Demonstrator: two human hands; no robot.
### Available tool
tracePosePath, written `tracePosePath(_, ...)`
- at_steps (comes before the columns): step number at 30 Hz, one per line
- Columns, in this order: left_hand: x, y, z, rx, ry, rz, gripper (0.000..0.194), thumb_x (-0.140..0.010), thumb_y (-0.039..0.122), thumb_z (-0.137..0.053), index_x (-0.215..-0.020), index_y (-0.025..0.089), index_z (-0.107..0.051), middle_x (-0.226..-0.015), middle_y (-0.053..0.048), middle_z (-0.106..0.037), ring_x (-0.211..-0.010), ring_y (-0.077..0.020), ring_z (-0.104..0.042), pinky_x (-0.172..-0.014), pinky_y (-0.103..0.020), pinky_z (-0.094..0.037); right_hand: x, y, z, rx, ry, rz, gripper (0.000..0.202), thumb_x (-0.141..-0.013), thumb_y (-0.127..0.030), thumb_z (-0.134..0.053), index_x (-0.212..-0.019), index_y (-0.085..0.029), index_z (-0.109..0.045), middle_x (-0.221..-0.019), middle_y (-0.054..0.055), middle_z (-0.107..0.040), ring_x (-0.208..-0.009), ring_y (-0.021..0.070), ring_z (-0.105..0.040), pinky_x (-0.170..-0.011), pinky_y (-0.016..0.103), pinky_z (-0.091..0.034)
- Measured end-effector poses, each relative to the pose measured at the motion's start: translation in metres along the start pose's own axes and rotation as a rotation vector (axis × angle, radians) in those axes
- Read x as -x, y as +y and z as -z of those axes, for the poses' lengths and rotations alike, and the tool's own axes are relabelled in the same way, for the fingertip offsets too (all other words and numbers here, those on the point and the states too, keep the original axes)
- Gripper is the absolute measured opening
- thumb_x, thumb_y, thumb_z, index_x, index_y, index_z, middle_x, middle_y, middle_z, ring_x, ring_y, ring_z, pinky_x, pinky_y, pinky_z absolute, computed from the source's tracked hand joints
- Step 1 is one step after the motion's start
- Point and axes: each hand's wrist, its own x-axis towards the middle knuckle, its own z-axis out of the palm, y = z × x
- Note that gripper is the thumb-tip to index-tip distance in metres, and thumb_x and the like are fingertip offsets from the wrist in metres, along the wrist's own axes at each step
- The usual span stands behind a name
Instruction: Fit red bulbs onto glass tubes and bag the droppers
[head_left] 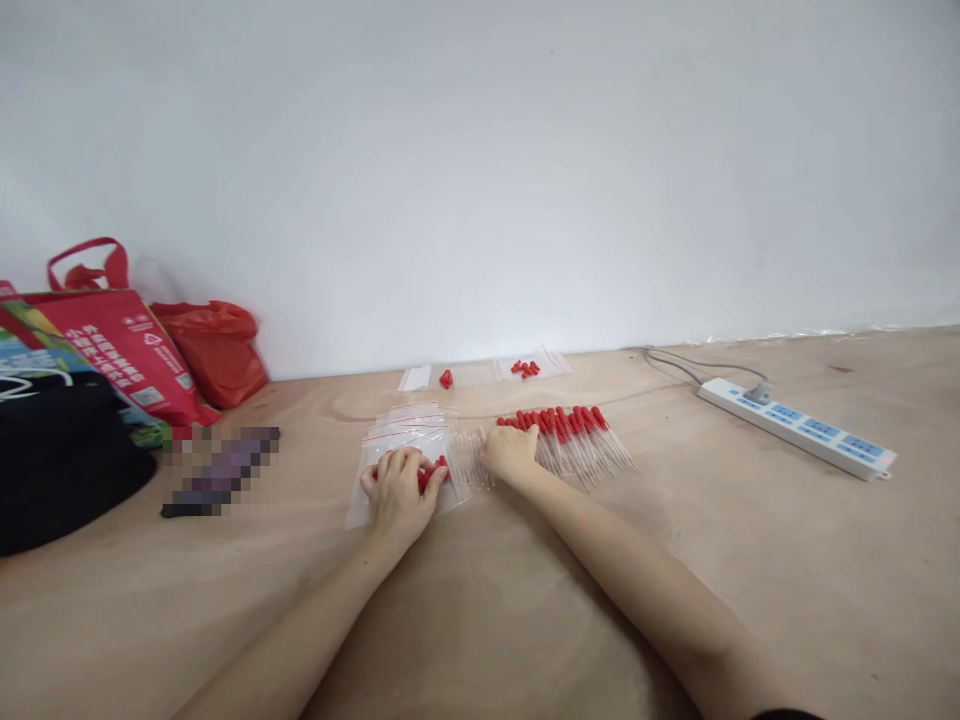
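My left hand [399,492] lies over a pile of red rubber bulbs [442,466] on clear zip bags [409,428], its fingers curled and the thumb against the bulbs. To its right, thin clear dropper tubes [466,462] lie side by side. My right hand [511,452] is closed at the right end of these tubes; its fingertips are turned away, so what they pinch is hidden. Just beyond it is a row of droppers with red bulbs [564,428], their pointed clear tips toward the lower right.
Near the wall, another clear bag [555,362] has red bulbs [526,369] on it, beside more tubes [476,374]. A white power strip [799,430] with a cable lies right. At left are a black hat [67,460], a red bag [131,355] and a blurred-out dark object [221,475].
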Motion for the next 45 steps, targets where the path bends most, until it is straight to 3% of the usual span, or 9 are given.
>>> tracePosePath(6, 0.000, 0.002, -0.001, 0.258, 0.108, -0.037, 0.015, -0.081, 0.031, -0.045, -0.074, 0.018, -0.051, -0.076, -0.005, -0.060, -0.076, -0.0213, -0.054, -0.068, -0.036, -0.039, 0.014, 0.023, 0.008, -0.096, 0.172, 0.131, 0.029, -0.085, -0.026, -0.034, -0.095, -0.007, -0.054, -0.092, 0.018, -0.061, -0.081, 0.0233, -0.058, -0.070, 0.033, -0.034)
tracePosePath(12, 0.008, 0.016, -0.009, 0.676, -0.057, -0.027, 0.010, -0.082, 0.026, -0.044, -0.083, 0.018, -0.049, -0.077, -0.002, -0.060, -0.070, -0.0148, -0.060, -0.062, -0.028, -0.049, 0.043, 0.077, -0.002, -0.265, 0.259, 0.502, 0.018, -0.087, -0.018, -0.034, -0.092, -0.014, -0.050, -0.087, 0.008, -0.061, -0.079, 0.0166, -0.054, -0.070, 0.027, -0.034)
tracePosePath(16, 0.014, 0.026, -0.014, 0.806, -0.157, -0.014, 0.019, -0.083, 0.022, -0.043, -0.099, 0.017, -0.050, -0.091, -0.007, -0.061, -0.079, -0.0160, -0.061, -0.068, -0.030, -0.052, 0.061, 0.096, -0.008, -0.258, 0.314, 0.628, 0.024, -0.088, -0.017, -0.033, -0.104, -0.016, -0.051, -0.088, 0.008, -0.060, -0.078, 0.0161, -0.052, -0.072, 0.029, -0.032)
tracePosePath(22, 0.014, 0.028, -0.011, 0.729, -0.195, -0.143, 0.020, -0.084, 0.020, -0.042, -0.096, 0.018, -0.057, -0.092, -0.006, -0.061, -0.087, -0.0173, -0.059, -0.075, -0.031, -0.051, 0.067, 0.088, -0.008, -0.261, 0.315, 0.669, 0.025, -0.088, -0.018, -0.034, -0.102, -0.018, -0.055, -0.081, 0.005, -0.059, -0.072, 0.0141, -0.050, -0.070, 0.029, -0.028)
tracePosePath(28, 0.014, 0.029, -0.009, 0.718, -0.194, -0.161, 0.019, -0.084, 0.020, -0.043, -0.096, 0.017, -0.058, -0.092, -0.006, -0.061, -0.085, -0.0159, -0.059, -0.073, -0.028, -0.051, 0.068, 0.081, -0.008, -0.262, 0.317, 0.693, 0.022, -0.087, -0.018, -0.037, -0.099, -0.017, -0.056, -0.080, 0.004, -0.060, -0.070, 0.0135, -0.049, -0.070, 0.029, -0.026)
tracePosePath(37, 0.012, 0.030, -0.006, 0.697, -0.109, -0.220, 0.017, -0.083, 0.023, -0.047, -0.085, 0.017, -0.063, -0.080, -0.004, -0.065, -0.073, -0.0140, -0.061, -0.067, -0.024, -0.049, 0.070, 0.076, -0.011, -0.284, 0.325, 0.769, 0.020, -0.086, -0.020, -0.039, -0.092, -0.017, -0.059, -0.075, 0.003, -0.059, -0.067, 0.0122, -0.050, -0.072, 0.030, -0.025)
tracePosePath(41, 0.012, 0.030, -0.003, 0.659, -0.135, -0.286, 0.019, -0.084, 0.023, -0.046, -0.081, 0.018, -0.063, -0.073, -0.002, -0.064, -0.066, -0.0128, -0.059, -0.060, -0.023, -0.046, 0.066, 0.081, -0.012, -0.300, 0.356, 0.821, 0.022, -0.084, -0.016, -0.042, -0.095, -0.020, -0.060, -0.076, 0.002, -0.061, -0.067, 0.0118, -0.051, -0.074, 0.032, -0.023)
tracePosePath(45, 0.013, 0.031, 0.000, 0.589, -0.158, -0.335, 0.019, -0.084, 0.024, -0.046, -0.077, 0.019, -0.062, -0.069, -0.001, -0.064, -0.066, -0.0138, -0.058, -0.064, -0.026, -0.043, 0.062, 0.086, -0.012, -0.283, 0.381, 0.866, 0.027, -0.079, -0.011, -0.042, -0.095, -0.022, -0.062, -0.074, 0.000, -0.061, -0.064, 0.0106, -0.049, -0.075, 0.033, -0.021)
